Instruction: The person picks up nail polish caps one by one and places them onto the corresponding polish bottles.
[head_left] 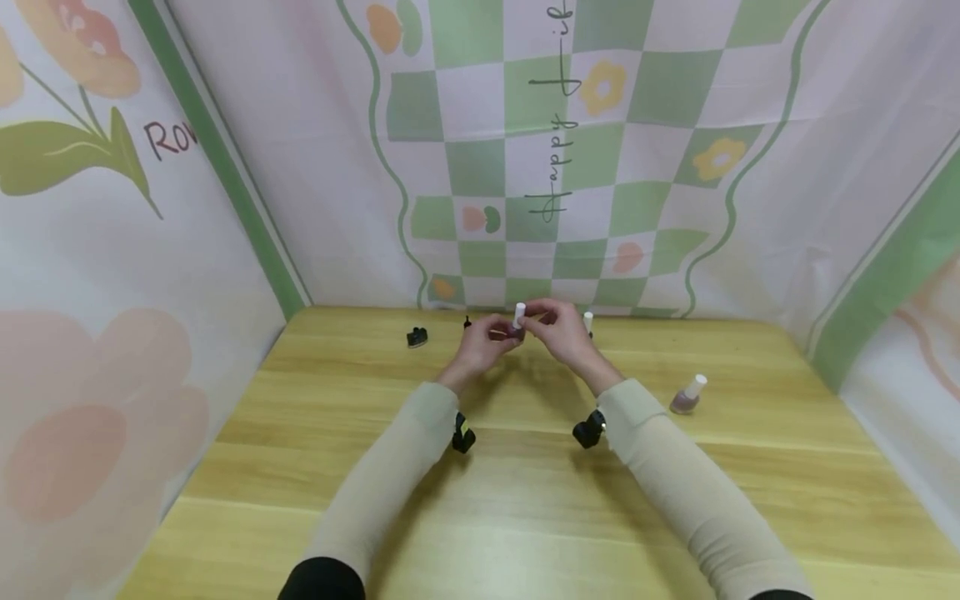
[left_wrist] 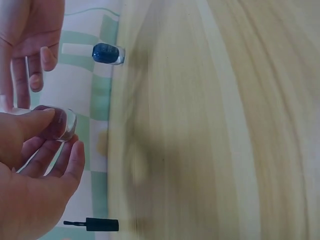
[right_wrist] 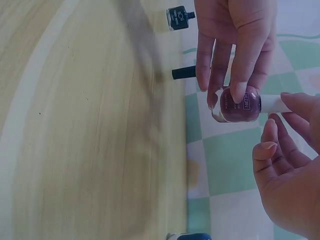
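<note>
A mauve nail polish bottle (right_wrist: 240,106) with a white cap (right_wrist: 272,103) is held above the far part of the table. My left hand (head_left: 483,342) grips its glass body between thumb and fingers. From the other side, my right hand (head_left: 561,332) pinches the white cap, which sits at the bottle's neck. Close behind the left hand, a black cap (left_wrist: 102,224) stands with its brush pointing up. Beside the right hand is a dark blue nail polish bottle (left_wrist: 106,53) with a white cap (head_left: 588,319), partly hidden in the head view.
An uncapped black nail polish bottle (right_wrist: 178,18) stands at the far left of the wooden table (head_left: 517,517). Another mauve nail polish bottle (head_left: 686,400) with a white cap stands to the right. A patterned cloth (head_left: 480,100) hangs behind the table's far edge.
</note>
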